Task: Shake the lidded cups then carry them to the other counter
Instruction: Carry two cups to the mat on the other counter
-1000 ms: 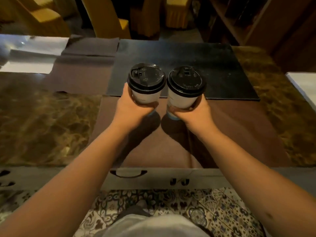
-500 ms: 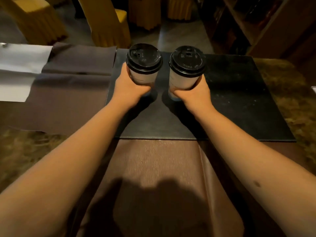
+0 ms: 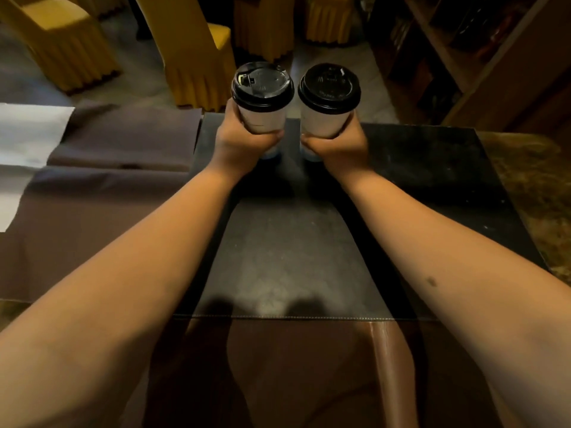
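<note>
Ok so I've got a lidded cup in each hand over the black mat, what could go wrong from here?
1. The left cup and right cup sit close together; they could knock if swung.
2. The left hand and right hand each grip low on the cup wall, so a hard squeeze might loosen a black lid.
3. Both cups hang near the far edge of the black mat; a drop could land on the floor.

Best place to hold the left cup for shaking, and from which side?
Wrap the paper wall of the left cup below its black lid, coming from the near outer side, as the left hand does. The wall tapers downward, so a mid-wall wrap probably won't slip or pop the lid.
</note>
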